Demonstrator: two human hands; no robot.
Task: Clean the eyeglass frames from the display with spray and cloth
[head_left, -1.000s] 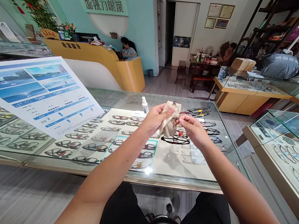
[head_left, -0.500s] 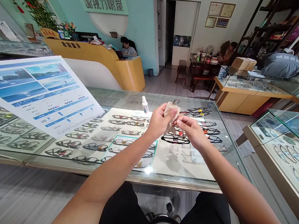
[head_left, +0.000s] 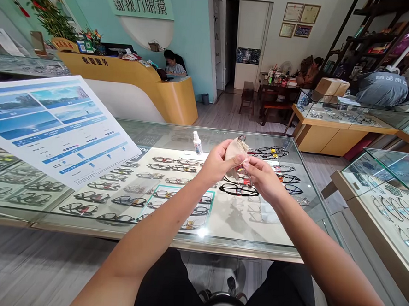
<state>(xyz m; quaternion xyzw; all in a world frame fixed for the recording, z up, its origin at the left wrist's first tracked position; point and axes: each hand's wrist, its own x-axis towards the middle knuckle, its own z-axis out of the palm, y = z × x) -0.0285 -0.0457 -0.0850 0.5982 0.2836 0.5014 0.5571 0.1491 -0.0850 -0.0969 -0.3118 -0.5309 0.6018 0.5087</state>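
Above the glass counter, my left hand (head_left: 217,163) is closed around a beige cleaning cloth (head_left: 233,150), thumb pressed on its front. The cloth is folded over a pair of glasses (head_left: 241,138); a dark curved end of them pokes out on top, and the rest is mostly hidden. My right hand (head_left: 261,175) touches the left at the fingertips, pinching the lower right side of the glasses and cloth. Beyond my left hand, a white spray bottle (head_left: 197,143) stands upright on the counter. Below my hands lies a black eyeglass frame (head_left: 238,189).
The glass display counter (head_left: 227,235) holds several rows of eyeglass frames. A printed sheet (head_left: 60,130) stands tilted at the left. More showcases (head_left: 392,197) are on the right. Two people sit farther back, one behind a yellow desk (head_left: 178,100).
The cloth has shifted and spread, rounder at the top now. My right fingers have moved slightly closer to the left thumb. The bottle and counter stay put.
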